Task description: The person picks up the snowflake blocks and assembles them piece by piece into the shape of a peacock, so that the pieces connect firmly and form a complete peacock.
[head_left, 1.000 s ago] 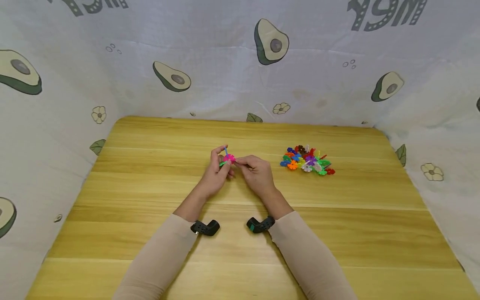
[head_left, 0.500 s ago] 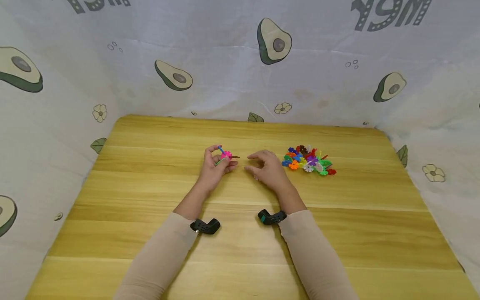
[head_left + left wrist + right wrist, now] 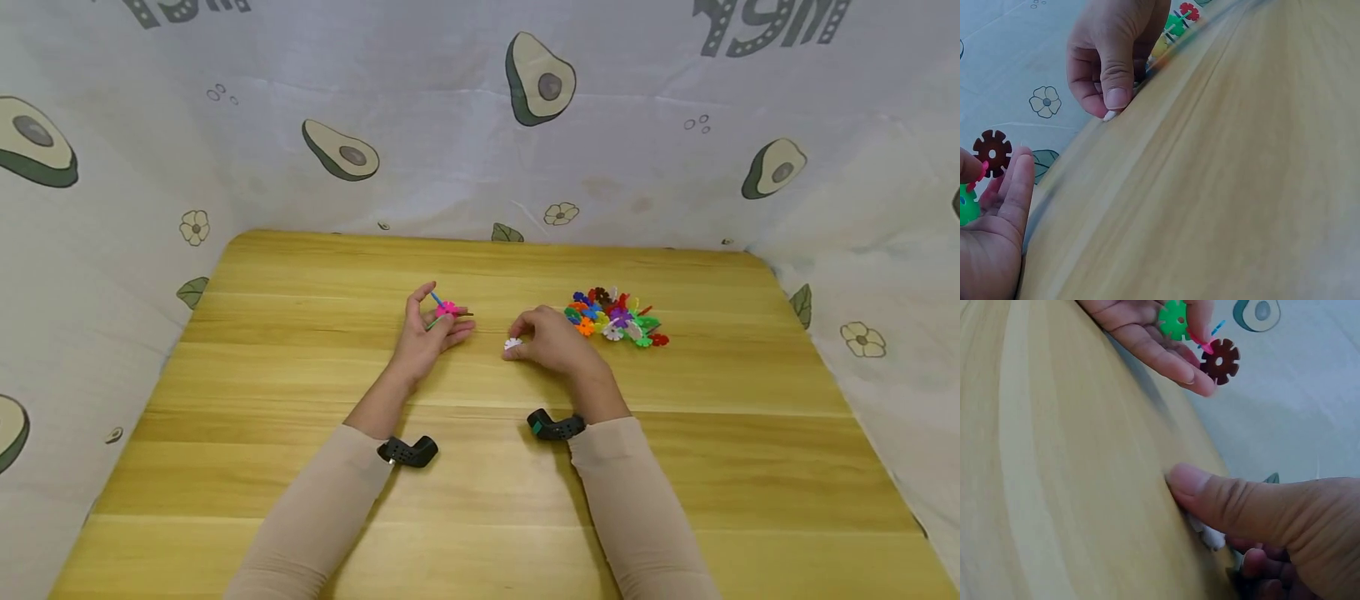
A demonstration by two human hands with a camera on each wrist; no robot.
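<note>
My left hand (image 3: 424, 342) pinches a small cluster of joined notched plastic discs, with a pink disc (image 3: 447, 309) in the middle. A brown disc (image 3: 1220, 361) and a green disc (image 3: 1174, 320) stick out from it, and a blue disc (image 3: 437, 298) shows edge-on near the index finger. To the right, my right hand (image 3: 553, 341) pinches a white notched disc (image 3: 512, 343) between thumb and fingers, low over the table. In the right wrist view the thumb hides part of that white disc (image 3: 1211, 539).
A heap of multicoloured notched discs (image 3: 621, 320) lies on the wooden table (image 3: 480, 517), just right of my right hand. Behind the table hangs a pale cloth (image 3: 450, 150) printed with avocados and flowers.
My right hand has let go of the cluster, moved right and now holds a white disc. The left hand has shifted slightly left with the cluster.
</note>
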